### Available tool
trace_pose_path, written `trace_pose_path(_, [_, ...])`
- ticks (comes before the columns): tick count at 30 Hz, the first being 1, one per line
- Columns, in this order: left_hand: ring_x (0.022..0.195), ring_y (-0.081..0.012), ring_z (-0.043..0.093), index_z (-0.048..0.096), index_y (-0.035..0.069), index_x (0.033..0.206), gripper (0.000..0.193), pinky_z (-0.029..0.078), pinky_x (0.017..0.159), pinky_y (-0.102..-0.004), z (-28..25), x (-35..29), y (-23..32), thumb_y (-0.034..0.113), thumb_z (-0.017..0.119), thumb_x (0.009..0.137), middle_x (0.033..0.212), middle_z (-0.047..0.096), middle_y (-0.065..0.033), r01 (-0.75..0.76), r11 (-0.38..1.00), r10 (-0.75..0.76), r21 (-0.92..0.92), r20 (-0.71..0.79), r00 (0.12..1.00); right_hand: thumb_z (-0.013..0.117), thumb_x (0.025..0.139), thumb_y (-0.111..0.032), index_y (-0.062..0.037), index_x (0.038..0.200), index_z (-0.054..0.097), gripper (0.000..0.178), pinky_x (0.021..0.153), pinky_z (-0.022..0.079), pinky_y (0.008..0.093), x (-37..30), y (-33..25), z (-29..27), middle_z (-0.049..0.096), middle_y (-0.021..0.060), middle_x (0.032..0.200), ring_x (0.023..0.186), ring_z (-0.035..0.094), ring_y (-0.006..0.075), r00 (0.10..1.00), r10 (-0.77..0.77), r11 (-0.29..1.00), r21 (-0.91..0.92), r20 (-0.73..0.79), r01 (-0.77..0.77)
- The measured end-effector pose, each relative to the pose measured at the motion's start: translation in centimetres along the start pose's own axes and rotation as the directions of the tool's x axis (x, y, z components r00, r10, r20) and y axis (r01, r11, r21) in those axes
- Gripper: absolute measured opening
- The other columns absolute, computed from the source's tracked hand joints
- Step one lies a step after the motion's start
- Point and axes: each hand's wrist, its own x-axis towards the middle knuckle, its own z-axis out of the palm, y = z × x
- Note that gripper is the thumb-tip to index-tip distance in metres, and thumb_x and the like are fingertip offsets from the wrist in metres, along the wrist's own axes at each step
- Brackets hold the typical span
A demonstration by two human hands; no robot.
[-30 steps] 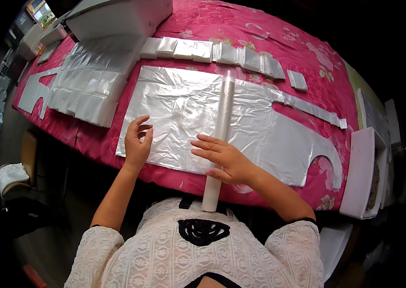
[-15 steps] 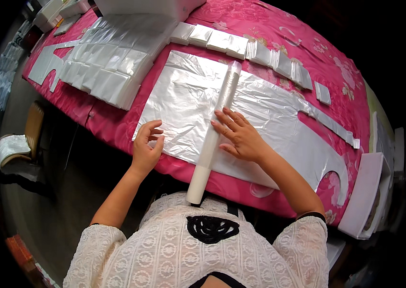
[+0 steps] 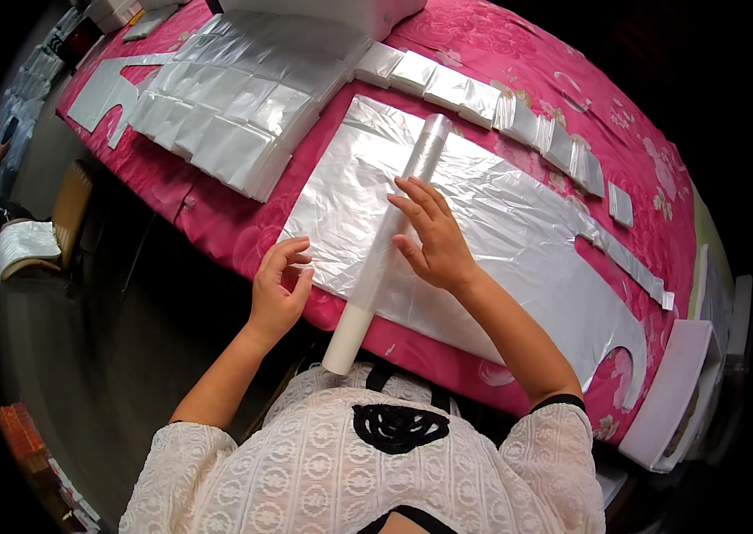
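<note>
While the roll lies slantwise across the clear plastic sheet spread on the pink flowered tablecloth, we rest our right hand on it, fingers spread and flat, gripping nothing. Our left hand sits at the sheet's near-left corner, fingers curled loosely onto its edge, not clenched. The roll's white near end overhangs the table edge toward us. Beyond lie a stack of folded plastic sheets and a row of small folded packets.
</note>
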Motion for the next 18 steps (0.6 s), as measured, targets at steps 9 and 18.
trace_pose_path(9, [0.088, -0.0171, 0.06, 0.053, 0.002, 0.111, 0.035, 0.049, 0.074, -0.0266, -0.8, -1.2, -0.5, -0.004, 0.057, 0.077, 0.115, 0.054, -0.011, 0.056, 0.998, -0.055, 0.011, -0.011, 0.998, 0.051, 0.086, -0.038, -0.0105, 0.137, 0.036, 0.06, 0.108, 0.023, 0.04, -1.2, 2.2, -0.2, 0.028, 0.0093, 0.145, 0.134, 0.024, 0.028, 0.969, -0.016, 0.949, -0.303, 0.247, 0.093])
trace_pose_path(18, [0.086, -0.0186, 0.058, 0.05, 0.0, 0.113, 0.036, 0.049, 0.074, -0.0288, -1.2, -3.5, 0.3, 0.004, 0.061, 0.078, 0.108, 0.053, -0.0131, 0.127, 0.986, -0.128, 0.108, 0.005, 0.992, 0.047, 0.087, -0.038, -0.0072, 0.13, 0.045, 0.053, 0.11, 0.018, 0.0433, 6.9, -0.5, 6.4, 0.043, 0.0112, 0.135, 0.131, 0.03, 0.0305, 0.965, -0.029, 0.959, -0.265, 0.26, 0.1])
